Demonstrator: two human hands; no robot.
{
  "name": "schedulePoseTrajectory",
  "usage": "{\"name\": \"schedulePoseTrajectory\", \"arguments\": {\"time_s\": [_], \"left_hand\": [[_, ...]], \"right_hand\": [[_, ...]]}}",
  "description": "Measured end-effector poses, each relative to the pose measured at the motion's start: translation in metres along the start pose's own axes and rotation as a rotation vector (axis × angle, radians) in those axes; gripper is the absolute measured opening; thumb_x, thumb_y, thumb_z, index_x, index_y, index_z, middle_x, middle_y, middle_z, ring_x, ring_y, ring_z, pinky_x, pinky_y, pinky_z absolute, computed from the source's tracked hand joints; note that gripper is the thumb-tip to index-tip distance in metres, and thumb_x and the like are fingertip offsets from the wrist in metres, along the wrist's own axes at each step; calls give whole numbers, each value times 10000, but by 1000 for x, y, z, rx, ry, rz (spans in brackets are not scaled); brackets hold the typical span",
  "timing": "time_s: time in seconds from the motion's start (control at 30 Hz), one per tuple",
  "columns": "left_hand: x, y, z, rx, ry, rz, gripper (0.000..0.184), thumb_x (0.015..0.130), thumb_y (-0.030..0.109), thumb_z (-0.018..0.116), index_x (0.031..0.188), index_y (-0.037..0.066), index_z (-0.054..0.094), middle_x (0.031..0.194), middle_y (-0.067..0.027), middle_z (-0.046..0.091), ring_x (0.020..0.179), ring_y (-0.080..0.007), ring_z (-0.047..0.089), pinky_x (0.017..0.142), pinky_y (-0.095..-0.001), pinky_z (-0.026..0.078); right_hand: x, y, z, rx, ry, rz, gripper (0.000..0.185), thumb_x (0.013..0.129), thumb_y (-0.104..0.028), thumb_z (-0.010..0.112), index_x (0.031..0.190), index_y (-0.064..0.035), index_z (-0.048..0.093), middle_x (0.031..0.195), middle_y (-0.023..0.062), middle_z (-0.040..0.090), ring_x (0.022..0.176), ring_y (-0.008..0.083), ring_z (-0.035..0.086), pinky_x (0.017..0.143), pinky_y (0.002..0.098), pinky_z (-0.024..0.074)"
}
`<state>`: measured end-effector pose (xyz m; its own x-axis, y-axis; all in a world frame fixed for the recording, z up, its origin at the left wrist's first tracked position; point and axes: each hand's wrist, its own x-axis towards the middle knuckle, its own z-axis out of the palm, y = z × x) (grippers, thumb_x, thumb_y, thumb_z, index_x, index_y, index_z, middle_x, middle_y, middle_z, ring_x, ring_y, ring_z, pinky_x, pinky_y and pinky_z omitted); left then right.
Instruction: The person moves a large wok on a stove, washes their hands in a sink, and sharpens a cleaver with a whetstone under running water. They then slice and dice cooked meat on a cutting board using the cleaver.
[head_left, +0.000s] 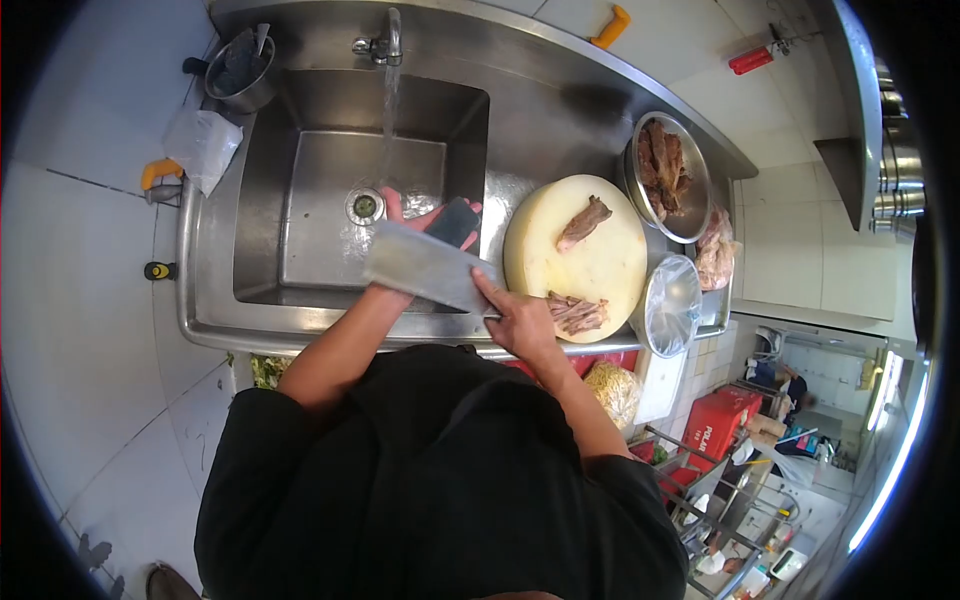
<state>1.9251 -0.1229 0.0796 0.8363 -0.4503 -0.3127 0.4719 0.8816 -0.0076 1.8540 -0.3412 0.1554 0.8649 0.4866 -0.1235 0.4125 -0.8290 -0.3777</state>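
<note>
Over the right side of the sink (pixel 330 240), my left hand (pixel 398 207) is closed around a dark sharpening stone (pixel 455 222). My right hand (pixel 522 325) grips a cleaver (pixel 425 268), its index finger laid along the blade. The broad blade lies across the stone and partly hides my left hand. Just right of my hands stands a round chopping block (pixel 540 235). On it are a piece of cooked meat (pixel 584 223) and a pile of sliced meat (pixel 577 314).
Water runs from the faucet (pixel 394 45). A metal bowl of meat chunks (pixel 665 170) stands behind the block, beside a plastic-lined container (pixel 672 305) and bagged raw meat (pixel 715 250). A metal pot (pixel 243 85) and a white plastic bag (pixel 205 145) sit left of the sink.
</note>
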Motion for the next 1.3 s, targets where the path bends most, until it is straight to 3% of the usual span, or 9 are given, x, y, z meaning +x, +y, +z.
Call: {"name": "schedulePoseTrajectory", "arguments": {"time_s": [0.13, 0.27, 0.4, 0.63, 0.73, 0.83, 0.93, 1.03, 1.3], "left_hand": [[-10, 10, -4, 7, -87, -1, 1319, 709, 991, 333, 1452, -97, 394, 1536, -263, 397, 1425, -375, 390, 1211, -495, 276], [-13, 7, 2, -30, 24, 55, 1318, 709, 995, 321, 1449, -92, 401, 1518, -252, 432, 1396, -374, 428, 1187, -495, 314], [-5, -5, -4, -34, -9, -34, 1298, 712, 984, 354, 1404, -112, 426, 1482, -274, 455, 1350, -389, 470, 1172, -500, 339], [-11, -3, 3, -45, 20, 24, 1293, 705, 985, 378, 1416, -95, 429, 1494, -267, 446, 1367, -388, 456, 1184, -506, 323], [-1, -4, 0, -41, -26, -49, 1296, 709, 984, 370, 1427, -94, 430, 1514, -270, 422, 1390, -374, 438, 1194, -500, 310], [-12, 4, 10, -18, -53, -20, 1237, 691, 993, 380, 1313, -65, 532, 1391, -217, 560, 1291, -325, 523, 1152, -472, 356], [-13, 5, 6, -29, -20, 53, 1301, 726, 973, 362, 1454, -105, 377, 1524, -282, 404, 1426, -375, 387, 1213, -491, 277], [-7, -2, 4, -13, 6, -4, 1302, 730, 979, 328, 1456, -99, 387, 1519, -264, 421, 1415, -370, 401, 1202, -494, 288], [-9, -4, 8, -44, 39, 19, 1305, 701, 993, 353, 1418, -94, 437, 1513, -251, 440, 1380, -370, 447, 1178, -484, 328]], "right_hand": [[-13, 25, -4, -74, 18, 136, 830, 701, -152, 774, 1472, -314, 514, 807, 136, 728, 702, 320, 702, 680, 421, 575], [-21, 46, -1, -69, 15, 105, 845, 704, -121, 756, 1481, -331, 499, 828, 126, 733, 717, 324, 704, 691, 425, 580], [-6, -11, -7, 70, -67, 44, 838, 688, -110, 766, 1460, -333, 529, 817, 127, 722, 672, 334, 684, 682, 428, 576], [-22, 32, 1, -10, 17, 157, 841, 681, -106, 768, 1455, -336, 532, 872, 132, 737, 682, 345, 687, 678, 428, 574], [-12, -7, -3, 68, 52, -20, 837, 688, -105, 764, 1458, -335, 529, 856, 147, 729, 693, 348, 686, 679, 432, 574], [-22, 28, -2, 23, 57, 105, 818, 693, -104, 757, 1447, -338, 541, 843, 155, 720, 697, 346, 683, 683, 440, 573], [-22, 43, -7, -23, 60, 156, 799, 705, -118, 758, 1440, -351, 548, 834, 133, 717, 697, 343, 684, 700, 447, 573], [-15, 3, -3, 56, 6, 98, 805, 702, -117, 763, 1434, -374, 549, 851, 125, 720, 713, 339, 692, 689, 446, 574], [-23, 48, -3, -63, 53, 123, 811, 695, -135, 770, 1448, -332, 541, 851, 133, 728, 715, 327, 699, 692, 438, 573]]}}
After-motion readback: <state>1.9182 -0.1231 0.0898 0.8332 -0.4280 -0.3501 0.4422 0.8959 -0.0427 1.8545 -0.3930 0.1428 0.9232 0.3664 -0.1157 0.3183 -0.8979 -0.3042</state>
